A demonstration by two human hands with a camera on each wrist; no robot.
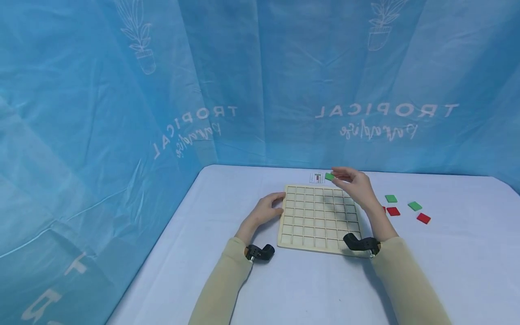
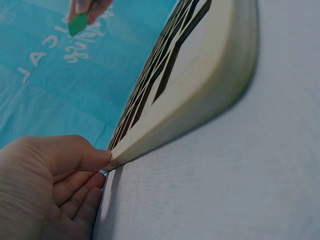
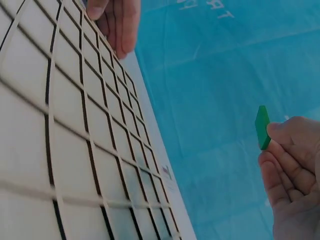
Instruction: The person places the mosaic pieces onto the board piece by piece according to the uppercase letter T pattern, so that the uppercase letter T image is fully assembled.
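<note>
A pale wooden grid board (image 1: 321, 247) lies flat on the table, its square cells bare. My left hand (image 1: 266, 209) rests against the board's left edge. In the left wrist view its thumb (image 2: 95, 159) touches the rim, the fingers loosely bent beside it. Above the board's far right part, my right hand (image 1: 357, 187) pinches a small green square tile (image 1: 329, 176) between thumb and fingers. The right wrist view shows the tile (image 3: 262, 127) tilted on edge, held clear of the board.
Right of the board lie loose green tiles (image 1: 415, 206) and red tiles (image 1: 423, 218), one red piece partly hidden by the right wrist. A small printed grid card (image 1: 317, 178) lies behind the board. Blue curtains (image 1: 260, 81) hang along the white table's (image 1: 308, 289) back and left.
</note>
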